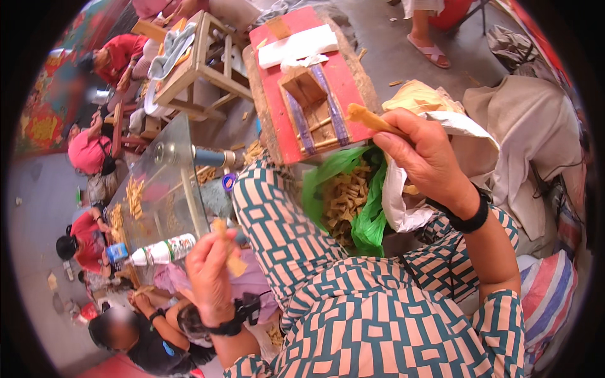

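Between the thumb and fingers of my right hand [427,156] is a rolled yellowish-tan strip [368,118], its tip pointing left over the edge of a red board [364,94]. A wooden jig [324,130] with purple bands lies on that board. My left hand [211,277], off to the lower left and slightly blurred, is closed on a tan strip [236,264] that sticks out of the fingers. An open green plastic bag [372,217] full of folded tan strips [348,196] sits by my knees, below the right hand. What the strips are made of I cannot tell.
An open white sack [403,211] stands right of the green bag. On the left is a glass-topped table [173,189] with loose strips and a white bottle [164,250]. Several people work around it. A wooden stool [201,69] stands behind; grey cloth [529,126] hangs right.
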A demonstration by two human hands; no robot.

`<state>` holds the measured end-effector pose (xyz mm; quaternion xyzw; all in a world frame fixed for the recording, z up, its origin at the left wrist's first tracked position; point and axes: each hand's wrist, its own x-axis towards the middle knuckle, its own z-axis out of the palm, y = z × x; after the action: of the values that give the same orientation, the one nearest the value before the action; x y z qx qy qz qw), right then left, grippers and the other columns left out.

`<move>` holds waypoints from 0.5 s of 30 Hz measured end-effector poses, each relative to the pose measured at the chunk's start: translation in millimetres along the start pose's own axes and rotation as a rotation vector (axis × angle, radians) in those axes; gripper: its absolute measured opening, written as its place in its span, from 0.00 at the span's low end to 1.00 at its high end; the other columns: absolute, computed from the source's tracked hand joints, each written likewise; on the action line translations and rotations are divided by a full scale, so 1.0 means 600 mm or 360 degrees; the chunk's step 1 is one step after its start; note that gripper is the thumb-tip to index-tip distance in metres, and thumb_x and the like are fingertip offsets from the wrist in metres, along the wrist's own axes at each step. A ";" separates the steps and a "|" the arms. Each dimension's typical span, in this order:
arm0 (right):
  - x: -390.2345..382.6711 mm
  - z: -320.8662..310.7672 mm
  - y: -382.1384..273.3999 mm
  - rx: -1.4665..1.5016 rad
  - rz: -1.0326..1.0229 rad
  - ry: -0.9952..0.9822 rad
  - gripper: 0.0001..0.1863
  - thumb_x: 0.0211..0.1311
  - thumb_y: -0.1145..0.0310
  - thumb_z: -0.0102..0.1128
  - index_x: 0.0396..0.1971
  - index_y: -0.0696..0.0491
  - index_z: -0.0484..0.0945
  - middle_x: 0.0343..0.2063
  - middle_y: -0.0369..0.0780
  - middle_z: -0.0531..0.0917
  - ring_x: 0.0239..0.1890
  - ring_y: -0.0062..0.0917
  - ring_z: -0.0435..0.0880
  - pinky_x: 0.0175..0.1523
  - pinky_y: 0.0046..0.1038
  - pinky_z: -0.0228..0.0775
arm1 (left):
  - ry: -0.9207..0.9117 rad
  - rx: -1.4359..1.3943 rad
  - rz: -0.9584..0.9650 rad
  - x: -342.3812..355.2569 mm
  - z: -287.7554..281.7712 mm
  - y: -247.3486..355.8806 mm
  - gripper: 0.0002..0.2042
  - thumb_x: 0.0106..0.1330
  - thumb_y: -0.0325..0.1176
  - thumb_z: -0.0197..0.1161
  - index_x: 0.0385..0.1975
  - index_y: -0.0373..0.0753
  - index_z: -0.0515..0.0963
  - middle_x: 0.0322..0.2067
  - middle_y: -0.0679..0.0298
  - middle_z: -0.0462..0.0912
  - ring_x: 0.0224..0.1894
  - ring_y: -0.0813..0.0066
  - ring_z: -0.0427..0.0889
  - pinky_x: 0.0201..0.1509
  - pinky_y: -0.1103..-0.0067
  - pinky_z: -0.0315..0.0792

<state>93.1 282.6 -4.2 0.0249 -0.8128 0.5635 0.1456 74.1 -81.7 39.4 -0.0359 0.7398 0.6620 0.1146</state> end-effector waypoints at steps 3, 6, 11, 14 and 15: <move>-0.012 -0.008 0.013 -0.0005 -0.0099 -0.0009 0.07 0.71 0.72 0.59 0.42 0.58 0.80 0.21 0.27 0.71 0.23 0.11 0.66 0.29 0.17 0.59 | 0.0183 -0.0065 0.0061 -0.088 -0.072 0.038 0.12 0.69 0.29 0.64 0.47 0.29 0.80 0.42 0.52 0.85 0.33 0.71 0.81 0.41 0.77 0.77; -0.019 -0.017 0.022 0.0281 0.0252 -0.0097 0.07 0.74 0.70 0.56 0.43 0.55 0.81 0.25 0.24 0.70 0.25 0.06 0.63 0.30 0.13 0.55 | 0.0265 0.0071 0.0311 -0.142 -0.087 0.085 0.14 0.69 0.33 0.66 0.47 0.29 0.79 0.41 0.53 0.84 0.33 0.72 0.80 0.39 0.78 0.77; -0.007 -0.033 0.088 0.0320 0.0190 0.0061 0.08 0.74 0.68 0.57 0.42 0.57 0.80 0.22 0.24 0.68 0.24 0.07 0.63 0.28 0.14 0.55 | 0.0741 0.0155 0.0727 -0.220 -0.141 0.168 0.14 0.76 0.33 0.57 0.53 0.29 0.73 0.45 0.58 0.80 0.37 0.76 0.77 0.40 0.79 0.72; -0.007 -0.047 0.116 0.0376 0.0319 0.0140 0.09 0.73 0.67 0.58 0.42 0.57 0.80 0.22 0.24 0.68 0.24 0.06 0.63 0.28 0.15 0.53 | 0.0726 0.0079 0.1000 -0.277 -0.152 0.246 0.15 0.77 0.35 0.55 0.52 0.28 0.70 0.35 0.63 0.74 0.33 0.78 0.70 0.36 0.80 0.66; -0.009 -0.049 0.135 0.0317 0.0310 0.0186 0.09 0.73 0.67 0.58 0.42 0.57 0.80 0.21 0.24 0.68 0.24 0.06 0.62 0.27 0.15 0.52 | 0.0680 0.0056 0.1095 -0.295 -0.151 0.272 0.15 0.77 0.35 0.55 0.52 0.28 0.69 0.33 0.64 0.71 0.31 0.77 0.67 0.34 0.79 0.64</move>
<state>87.9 338.4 -69.7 -0.0726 -0.7415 0.6534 0.1342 201.7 -168.8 245.0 0.0788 0.7270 0.6267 -0.2692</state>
